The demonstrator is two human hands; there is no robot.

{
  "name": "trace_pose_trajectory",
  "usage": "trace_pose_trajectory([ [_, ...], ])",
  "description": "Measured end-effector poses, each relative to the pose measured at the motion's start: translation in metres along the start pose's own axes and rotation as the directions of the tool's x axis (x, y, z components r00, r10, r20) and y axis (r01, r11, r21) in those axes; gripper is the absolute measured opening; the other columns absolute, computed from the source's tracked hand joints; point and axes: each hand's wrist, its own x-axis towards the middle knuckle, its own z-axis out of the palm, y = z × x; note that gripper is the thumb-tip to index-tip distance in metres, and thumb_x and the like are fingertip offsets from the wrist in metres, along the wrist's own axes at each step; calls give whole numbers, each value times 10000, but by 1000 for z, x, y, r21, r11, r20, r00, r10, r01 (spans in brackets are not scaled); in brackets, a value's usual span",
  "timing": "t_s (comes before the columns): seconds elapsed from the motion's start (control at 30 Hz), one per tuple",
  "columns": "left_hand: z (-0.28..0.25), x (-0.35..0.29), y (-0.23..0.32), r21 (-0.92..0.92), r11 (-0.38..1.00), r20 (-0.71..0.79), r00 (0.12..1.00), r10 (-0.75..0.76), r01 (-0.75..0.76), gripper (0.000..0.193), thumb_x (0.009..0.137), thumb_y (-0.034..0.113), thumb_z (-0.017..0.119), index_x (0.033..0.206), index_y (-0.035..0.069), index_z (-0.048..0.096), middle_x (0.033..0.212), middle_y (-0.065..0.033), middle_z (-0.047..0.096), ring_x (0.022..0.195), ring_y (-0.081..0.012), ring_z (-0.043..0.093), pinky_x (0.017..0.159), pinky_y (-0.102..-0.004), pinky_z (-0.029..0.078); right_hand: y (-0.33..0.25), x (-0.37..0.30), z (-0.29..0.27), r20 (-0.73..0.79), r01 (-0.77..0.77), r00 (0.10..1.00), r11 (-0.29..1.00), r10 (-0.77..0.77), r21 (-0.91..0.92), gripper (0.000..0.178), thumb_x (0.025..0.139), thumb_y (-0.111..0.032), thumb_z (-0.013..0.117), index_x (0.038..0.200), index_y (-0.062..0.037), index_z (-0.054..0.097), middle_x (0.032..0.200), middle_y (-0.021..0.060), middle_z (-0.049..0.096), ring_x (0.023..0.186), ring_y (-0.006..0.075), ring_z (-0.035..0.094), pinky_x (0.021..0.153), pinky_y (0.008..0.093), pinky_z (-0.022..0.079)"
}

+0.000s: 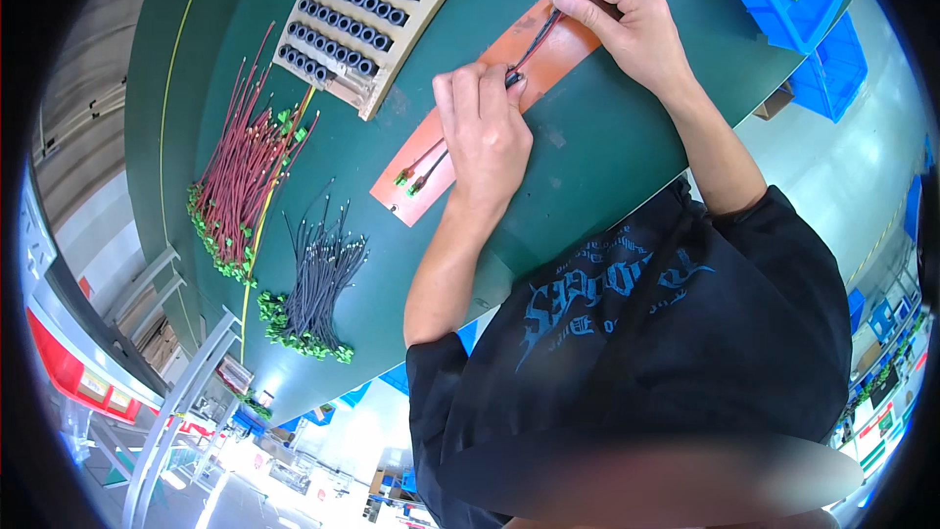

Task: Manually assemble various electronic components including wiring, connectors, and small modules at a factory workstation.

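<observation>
My left hand (480,132) is closed over a red and a black wire, with a short black cylindrical part (515,79) at its fingertips. Up and to the right, my right hand (632,31) pinches the far end of the wires (537,43) between thumb and finger. Both hands rest over a long orange board (563,59) lying slanted on the green table. Below my left hand, the wires' green connectors (411,182) lie on the board's near end. The pinched wire tips are mostly hidden by my right fingers.
A wooden rack (376,88) holds rows of black cylindrical parts at the top. On the left lie a bundle of red wires (240,176) and a bundle of black wires (318,279), both with green connectors. Blue bins (783,5) stand at the table's right edge.
</observation>
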Motion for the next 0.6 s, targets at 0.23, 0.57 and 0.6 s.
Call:
trace_pose_trajectory([
  [0.23,-12,6,-12,-154,988,98,994,43,-27,186,772,9,756,938,-16,676,917,-130,592,849,-308,556,746,-409,492,-12,-6,-2,-14,7,1000,1000,-7,-24,196,897,-191,752,921,3,733,873,86,730,691,140,603,632,294,507],
  [0.57,-15,4,-15,-395,882,146,966,-215,256,167,761,46,825,901,3,746,866,-91,659,820,-202,606,686,-317,502,-12,-8,-2,40,-200,980,962,196,188,197,929,-169,717,869,17,694,899,68,732,708,101,607,657,266,513],
  [0.6,-15,5,-15,-413,862,176,954,-242,295,173,753,50,836,900,7,755,846,-80,651,809,-186,598,671,-304,496,-10,-8,-1,-16,-77,997,993,79,93,196,926,-165,719,868,20,692,904,74,734,719,108,620,668,272,518],
])
